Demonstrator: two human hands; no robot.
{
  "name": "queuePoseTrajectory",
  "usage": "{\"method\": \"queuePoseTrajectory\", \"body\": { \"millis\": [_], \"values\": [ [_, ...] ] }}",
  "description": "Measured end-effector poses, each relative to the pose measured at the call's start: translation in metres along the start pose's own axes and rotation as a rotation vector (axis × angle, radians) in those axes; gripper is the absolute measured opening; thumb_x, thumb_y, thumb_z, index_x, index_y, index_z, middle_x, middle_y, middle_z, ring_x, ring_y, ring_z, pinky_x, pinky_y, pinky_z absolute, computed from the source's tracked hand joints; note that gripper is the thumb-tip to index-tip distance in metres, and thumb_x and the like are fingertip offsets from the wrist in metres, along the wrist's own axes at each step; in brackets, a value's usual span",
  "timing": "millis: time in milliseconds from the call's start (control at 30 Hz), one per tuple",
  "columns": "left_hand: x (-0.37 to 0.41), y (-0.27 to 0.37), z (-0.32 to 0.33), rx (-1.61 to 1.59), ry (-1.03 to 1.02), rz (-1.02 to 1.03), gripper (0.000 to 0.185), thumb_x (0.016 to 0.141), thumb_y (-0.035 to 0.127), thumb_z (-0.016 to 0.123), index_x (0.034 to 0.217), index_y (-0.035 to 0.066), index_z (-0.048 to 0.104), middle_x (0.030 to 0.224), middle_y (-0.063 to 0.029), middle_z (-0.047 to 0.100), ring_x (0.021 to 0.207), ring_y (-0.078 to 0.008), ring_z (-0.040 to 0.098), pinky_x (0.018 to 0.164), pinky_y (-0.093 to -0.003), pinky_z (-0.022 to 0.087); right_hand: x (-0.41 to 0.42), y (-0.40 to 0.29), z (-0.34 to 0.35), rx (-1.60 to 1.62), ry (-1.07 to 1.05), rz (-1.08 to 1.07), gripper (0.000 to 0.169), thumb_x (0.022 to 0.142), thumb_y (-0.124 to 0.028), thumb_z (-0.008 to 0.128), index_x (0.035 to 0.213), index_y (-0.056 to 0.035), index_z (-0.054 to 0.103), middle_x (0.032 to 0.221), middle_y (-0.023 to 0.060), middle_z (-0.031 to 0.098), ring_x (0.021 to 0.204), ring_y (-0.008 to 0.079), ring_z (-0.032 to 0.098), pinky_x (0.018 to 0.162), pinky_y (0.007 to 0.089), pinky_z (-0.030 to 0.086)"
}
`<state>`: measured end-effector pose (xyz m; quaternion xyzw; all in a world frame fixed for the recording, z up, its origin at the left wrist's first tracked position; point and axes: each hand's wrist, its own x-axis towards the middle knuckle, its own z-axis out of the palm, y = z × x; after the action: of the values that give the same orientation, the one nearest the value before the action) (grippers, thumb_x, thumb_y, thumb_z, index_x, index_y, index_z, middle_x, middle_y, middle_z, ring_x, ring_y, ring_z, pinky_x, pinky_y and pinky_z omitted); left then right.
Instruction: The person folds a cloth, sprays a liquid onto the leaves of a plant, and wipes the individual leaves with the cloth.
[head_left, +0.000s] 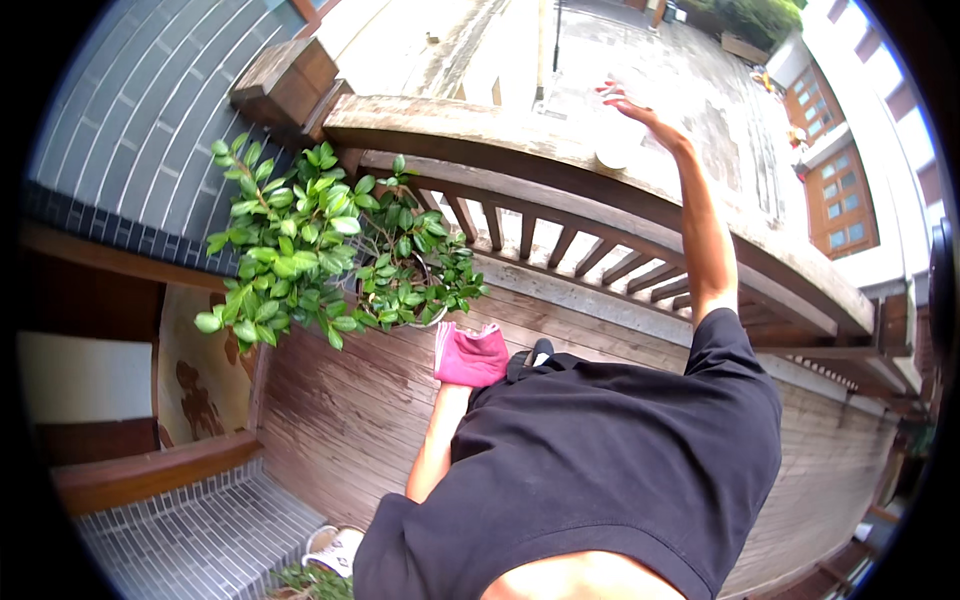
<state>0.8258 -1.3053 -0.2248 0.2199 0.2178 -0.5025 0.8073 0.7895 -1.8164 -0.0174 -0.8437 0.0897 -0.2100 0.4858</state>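
My left hand (459, 381) is at the lower middle, mostly hidden by a pink cloth (472, 356) with white edging that it holds in front of my waist. My right arm reaches out over the wooden railing (480, 127). At its end my right hand (637, 112) has its fingers spread and bent, above the far side of the top rail. A white, round-ended thing (611, 160) shows at the top rail just below that hand. Glare washes out its outline, so its kind and whether my fingers touch it cannot be told.
Leafy potted plants (292, 247) stand in the railing's left corner, by a grey brick wall (165, 127). A square wooden post (289, 82) ends the rail. Wet-looking wooden decking (337, 405) lies underfoot. A patterned white pot (337, 551) stands at the lower left. Beyond the railing is a paved courtyard.
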Motion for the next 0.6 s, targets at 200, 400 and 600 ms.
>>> {"method": "queuePoseTrajectory", "body": {
  "millis": [200,400,600],
  "values": [
    [-0.006,0.004,0.014,-0.203,0.039,-0.117,0.062,0.088,0.056,0.044,0.103,-0.003,0.053,0.104,-0.0192,0.059,0.094,-0.0311,0.059,0.088,-0.0447,0.048,-0.015,-0.023,0.001,-0.003,0.003,0.211,0.061,0.081,-0.044,0.063,0.127,-0.0039,0.053,0.129,0.0095,0.051,0.124,0.0219,0.041,0.106,0.036,0.026],
    [0.007,0.019,0.014,-0.232,0.022,-0.128,0.061,0.089,0.059,0.039,0.103,0.003,0.057,0.093,-0.0154,0.062,0.086,-0.029,0.061,0.086,-0.0425,0.05,-0.06,0.046,-0.003,0.232,0.303,0.233,0.087,0.083,-0.027,0.066,0.146,-0.0044,0.01,0.148,0.0156,0.023,0.137,0.0271,0.022,0.112,0.0374,0.016],
    [-0.041,0.039,0.07,-0.091,-0.135,0.14,0.049,0.094,0.05,0.038,0.108,0.007,0.056,0.103,-0.0096,0.062,0.098,-0.0253,0.059,0.091,-0.0393,0.048,-0.138,-0.08,0.136,0.492,0.704,-0.172,0.044,0.094,-0.016,0.048,0.132,0.0035,0.037,0.129,0.0211,0.047,0.12,0.0291,0.047,0.101,0.0404,0.038]
  ]
}}
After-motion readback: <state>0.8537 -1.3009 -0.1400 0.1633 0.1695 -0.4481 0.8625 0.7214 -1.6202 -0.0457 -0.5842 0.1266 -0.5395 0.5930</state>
